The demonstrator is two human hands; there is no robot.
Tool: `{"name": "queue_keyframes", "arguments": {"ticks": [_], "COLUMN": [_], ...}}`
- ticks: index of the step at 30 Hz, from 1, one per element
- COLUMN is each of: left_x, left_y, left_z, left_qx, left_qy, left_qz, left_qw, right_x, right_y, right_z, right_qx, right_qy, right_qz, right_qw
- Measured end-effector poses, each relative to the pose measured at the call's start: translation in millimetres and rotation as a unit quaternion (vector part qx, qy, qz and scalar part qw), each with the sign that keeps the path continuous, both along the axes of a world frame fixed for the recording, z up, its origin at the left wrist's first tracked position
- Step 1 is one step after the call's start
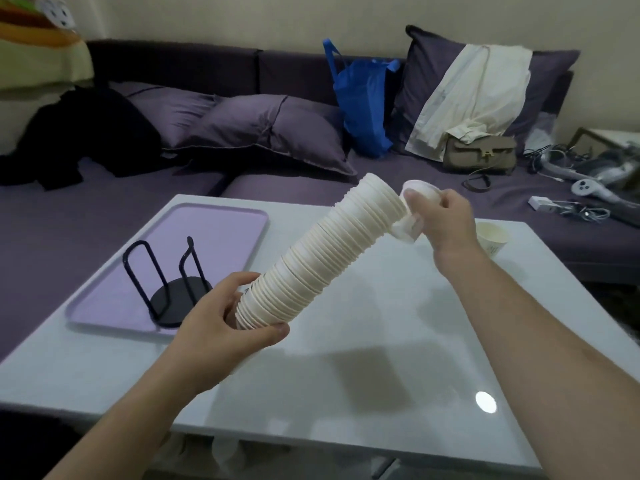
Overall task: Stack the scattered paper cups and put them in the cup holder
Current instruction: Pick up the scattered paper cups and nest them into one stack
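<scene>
Gripping the paper cup stack (322, 247) at its lower end, the left hand (221, 317) curls round it; the right hand (440, 220) pinches a single cup (415, 192) at two o'clock.

Open white table (346, 393) lies below the tilted stack (322, 251); the holder (173, 282) stands on the tray (221, 230) at left, its top unobstructed; one cup (493, 239) sits near the right edge

No text, brand or number can be read; the loose paper cup (493, 237) at 2 o'clock on the worktop (381, 358) bears faint print too small and blurred to make out
</scene>
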State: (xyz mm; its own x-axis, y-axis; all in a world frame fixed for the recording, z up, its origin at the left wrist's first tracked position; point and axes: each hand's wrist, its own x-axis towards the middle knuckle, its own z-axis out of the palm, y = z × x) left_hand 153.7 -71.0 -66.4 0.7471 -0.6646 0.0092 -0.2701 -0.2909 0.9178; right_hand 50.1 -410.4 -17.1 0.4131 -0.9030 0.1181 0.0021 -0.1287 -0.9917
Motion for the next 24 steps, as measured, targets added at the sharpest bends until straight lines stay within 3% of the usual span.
{"name": "queue_keyframes", "arguments": {"ticks": [4,6,18,24], "left_x": [-0.6,-3.6,-21.1,-18.7], "left_y": [9.8,13.5,21.2,16.3], "left_z": [-0.6,-1.3,-3.5,-7.8], "left_qx": [0.002,0.004,-0.007,-0.005], "left_qy": [-0.021,-0.035,-0.049,-0.044], "left_qz": [-0.018,-0.029,-0.035,-0.027], "left_qw": [1.000,0.999,0.998,0.999], "right_x": [-25.2,-33.4,-48.2,-49.1], "right_y": [19.2,37.9,102.0,102.3], "right_z": [28.1,33.5,12.4,14.7], "right_qx": [0.087,0.087,-0.014,-0.014], "right_qy": [-0.172,-0.198,-0.089,-0.061], "right_qz": [0.010,0.028,0.183,0.221], "right_qw": [0.981,0.976,0.979,0.973]}}
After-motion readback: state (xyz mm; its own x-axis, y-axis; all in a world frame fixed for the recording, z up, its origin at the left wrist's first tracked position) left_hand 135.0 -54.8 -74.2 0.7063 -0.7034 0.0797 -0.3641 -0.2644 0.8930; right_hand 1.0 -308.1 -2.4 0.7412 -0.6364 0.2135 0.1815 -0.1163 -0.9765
